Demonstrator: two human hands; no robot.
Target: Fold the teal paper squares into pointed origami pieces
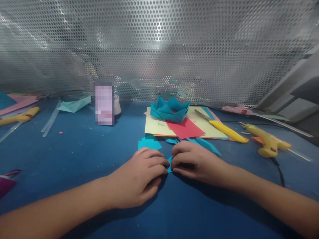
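Between my two hands a small piece of blue paper point(169, 165) lies against the table, largely covered by fingers. My left hand point(148, 174) presses its fingertips on the paper's left side, and my right hand point(195, 162) pinches its right edge. Just beyond my left hand are several cut blue paper squares point(149, 144). Folded blue strips point(206, 146) lie behind my right hand. Farther back, a blue folded-paper crown shape point(170, 111) with pointed tips stands on a stack of coloured paper point(156, 122), near a red paper piece point(186, 127).
A yellow utility knife point(226, 130) with its blade out rests across the stack's right side. To the right lies a yellow glue gun point(270, 139) with a cord; another glue gun point(23, 117) is far left. A phone-like blurred object point(104, 104) stands before the perforated metal panel point(139, 59).
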